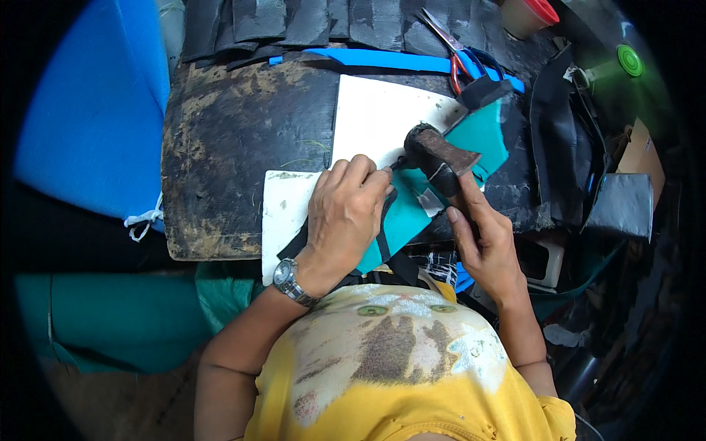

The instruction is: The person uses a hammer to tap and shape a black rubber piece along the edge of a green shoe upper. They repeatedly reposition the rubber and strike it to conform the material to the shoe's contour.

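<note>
My left hand [344, 213] presses flat on a teal piece of material [482, 136] with black edging, lying over a white slab [375, 117] on a worn dark workbench [235, 140]. Its fingertips pinch something small and dark near the hammer's head. My right hand [482, 239] grips the handle of a dark, worn hammer [435, 156], whose head is just above the teal piece beside my left fingertips. A wristwatch [290, 283] is on my left wrist.
Red-handled scissors [450, 45] lie on a blue strip [382, 60] at the bench's far edge, next to a black block [482, 90]. Black strips [316, 22] are stacked behind. A red-rimmed cup [531, 13] stands far right; black sheets [562, 132] and a dark box [624, 206] lie right. Blue material [95, 110] is left.
</note>
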A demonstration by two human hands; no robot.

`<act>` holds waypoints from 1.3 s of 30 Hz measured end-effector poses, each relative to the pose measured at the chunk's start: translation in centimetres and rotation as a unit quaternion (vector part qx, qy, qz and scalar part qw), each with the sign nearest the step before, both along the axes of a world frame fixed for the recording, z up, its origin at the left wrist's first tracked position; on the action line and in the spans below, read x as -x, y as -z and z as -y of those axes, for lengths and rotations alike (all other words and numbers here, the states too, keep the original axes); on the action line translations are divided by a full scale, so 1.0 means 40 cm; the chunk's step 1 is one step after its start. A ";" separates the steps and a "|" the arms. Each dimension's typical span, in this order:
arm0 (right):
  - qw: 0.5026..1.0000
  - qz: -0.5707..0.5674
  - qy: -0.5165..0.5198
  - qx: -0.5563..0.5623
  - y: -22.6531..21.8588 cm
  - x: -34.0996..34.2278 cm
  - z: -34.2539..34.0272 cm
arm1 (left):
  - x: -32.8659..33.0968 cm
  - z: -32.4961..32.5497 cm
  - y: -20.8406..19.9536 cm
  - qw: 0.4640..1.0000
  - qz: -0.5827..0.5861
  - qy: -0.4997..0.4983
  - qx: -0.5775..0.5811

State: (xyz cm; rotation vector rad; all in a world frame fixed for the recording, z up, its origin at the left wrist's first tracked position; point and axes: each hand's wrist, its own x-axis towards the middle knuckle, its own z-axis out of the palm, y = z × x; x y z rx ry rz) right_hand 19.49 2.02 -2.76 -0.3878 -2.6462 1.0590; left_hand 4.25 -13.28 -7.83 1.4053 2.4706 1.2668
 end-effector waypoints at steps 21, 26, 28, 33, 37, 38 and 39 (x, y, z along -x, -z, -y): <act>0.999 0.036 -0.016 0.013 0.011 0.000 -0.005 | -0.026 0.025 -0.002 0.999 0.015 -0.042 0.001; 0.999 0.005 -0.035 0.000 0.007 0.000 -0.004 | -0.024 0.026 0.014 0.999 -0.043 -0.019 0.010; 0.999 0.006 -0.044 -0.006 0.005 0.000 -0.002 | -0.023 0.027 0.016 0.998 -0.061 -0.017 0.011; 0.999 0.002 -0.048 -0.015 0.004 -0.001 0.007 | -0.023 0.027 0.012 0.995 -0.093 0.000 0.028; 0.998 0.021 -0.052 -0.001 0.005 -0.006 0.011 | -0.026 0.030 0.008 0.996 -0.089 0.002 0.029; 0.998 0.041 -0.041 0.001 0.006 -0.005 0.009 | -0.027 0.032 0.008 0.995 -0.094 0.004 0.037; 0.999 0.017 -0.051 -0.003 0.006 -0.007 0.010 | -0.025 0.031 0.009 0.994 -0.099 0.007 0.045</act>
